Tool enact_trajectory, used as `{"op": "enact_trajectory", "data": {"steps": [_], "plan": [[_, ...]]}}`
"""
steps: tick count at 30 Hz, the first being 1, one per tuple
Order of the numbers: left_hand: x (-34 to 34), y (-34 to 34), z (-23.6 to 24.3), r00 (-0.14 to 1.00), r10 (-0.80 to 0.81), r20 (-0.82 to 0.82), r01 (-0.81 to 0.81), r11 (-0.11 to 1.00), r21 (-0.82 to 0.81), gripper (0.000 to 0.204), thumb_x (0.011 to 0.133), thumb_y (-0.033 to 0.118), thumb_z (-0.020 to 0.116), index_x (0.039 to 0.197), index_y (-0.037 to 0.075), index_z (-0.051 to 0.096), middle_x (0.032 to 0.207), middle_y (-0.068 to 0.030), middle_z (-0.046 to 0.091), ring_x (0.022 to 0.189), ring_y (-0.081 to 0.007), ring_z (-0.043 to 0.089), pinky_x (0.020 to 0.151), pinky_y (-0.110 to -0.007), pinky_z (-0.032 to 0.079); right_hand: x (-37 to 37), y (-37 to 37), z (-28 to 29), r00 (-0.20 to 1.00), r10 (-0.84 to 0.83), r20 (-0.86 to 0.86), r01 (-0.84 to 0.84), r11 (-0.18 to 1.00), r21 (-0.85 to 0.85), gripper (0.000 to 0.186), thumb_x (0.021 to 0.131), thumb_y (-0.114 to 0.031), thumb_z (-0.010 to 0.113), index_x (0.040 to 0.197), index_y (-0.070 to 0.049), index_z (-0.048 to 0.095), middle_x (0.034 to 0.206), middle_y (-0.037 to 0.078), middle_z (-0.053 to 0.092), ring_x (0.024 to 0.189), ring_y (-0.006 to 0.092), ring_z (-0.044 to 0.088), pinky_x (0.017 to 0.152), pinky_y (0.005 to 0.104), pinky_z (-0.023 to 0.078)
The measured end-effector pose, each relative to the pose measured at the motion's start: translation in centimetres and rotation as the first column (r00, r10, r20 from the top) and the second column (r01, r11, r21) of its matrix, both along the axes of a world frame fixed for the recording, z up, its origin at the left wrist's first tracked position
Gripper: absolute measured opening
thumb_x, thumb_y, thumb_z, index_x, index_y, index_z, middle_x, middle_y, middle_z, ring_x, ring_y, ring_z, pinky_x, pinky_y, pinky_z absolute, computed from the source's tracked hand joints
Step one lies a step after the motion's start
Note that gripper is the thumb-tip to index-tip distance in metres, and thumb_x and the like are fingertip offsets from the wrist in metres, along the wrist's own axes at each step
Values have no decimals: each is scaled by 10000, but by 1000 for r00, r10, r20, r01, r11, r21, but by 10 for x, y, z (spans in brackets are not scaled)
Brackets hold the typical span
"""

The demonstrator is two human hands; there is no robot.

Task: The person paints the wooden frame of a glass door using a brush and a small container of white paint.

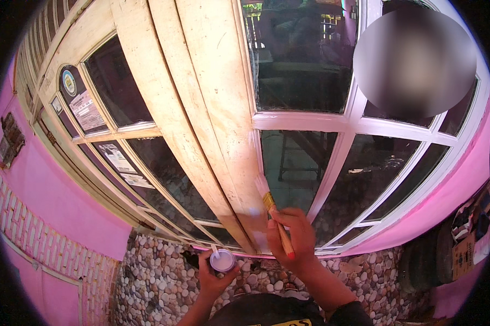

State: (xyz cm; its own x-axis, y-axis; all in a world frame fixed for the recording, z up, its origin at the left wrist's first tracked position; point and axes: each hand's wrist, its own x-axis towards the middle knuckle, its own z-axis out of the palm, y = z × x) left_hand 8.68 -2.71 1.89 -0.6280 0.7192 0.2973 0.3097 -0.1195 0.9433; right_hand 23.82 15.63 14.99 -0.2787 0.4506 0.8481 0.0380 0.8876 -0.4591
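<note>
Dark shirt, brush, pebble-patterned floor

Pebble-patterned floor under dark tyres

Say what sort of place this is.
Probably the outside of a house, perhaps a porch: tall paned doors beside a pink wall, a pebbled-looking floor, and what looks like a fence reflection in the glass.

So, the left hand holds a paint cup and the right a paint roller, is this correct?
Not quite: the head view shows the right hand holding a wooden-handled paintbrush, not a roller. The left hand does hold a paint cup.
</note>
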Motion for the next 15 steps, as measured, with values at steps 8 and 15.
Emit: {"op": "enact_trajectory", "data": {"steps": [8, 15], "plan": [[2, 1, 10, 1000, -19, -19, 19, 1000, -24, 765, 693, 102, 895, 1267, 26, 395, 1143, -106, 536, 1035, -179, 585, 903, -330, 509, -15, 10, 47, 978, 36, -204, 10, 976, 218, 309, 782, 60, 732, 1071, 13, 632, 904, 166, 629, 730, 284, 628, 604, 352, 510], [2, 1, 12, 996, -16, -93, 12, 999, -49, 744, 703, 87, 884, 1263, 21, 399, 1146, -109, 536, 1041, -188, 584, 907, -336, 508, -34, 22, 46, 968, -35, -249, 102, 960, 261, 283, 774, 64, 743, 1033, 3, 648, 916, 161, 642, 747, 285, 632, 612, 349, 512]]}}
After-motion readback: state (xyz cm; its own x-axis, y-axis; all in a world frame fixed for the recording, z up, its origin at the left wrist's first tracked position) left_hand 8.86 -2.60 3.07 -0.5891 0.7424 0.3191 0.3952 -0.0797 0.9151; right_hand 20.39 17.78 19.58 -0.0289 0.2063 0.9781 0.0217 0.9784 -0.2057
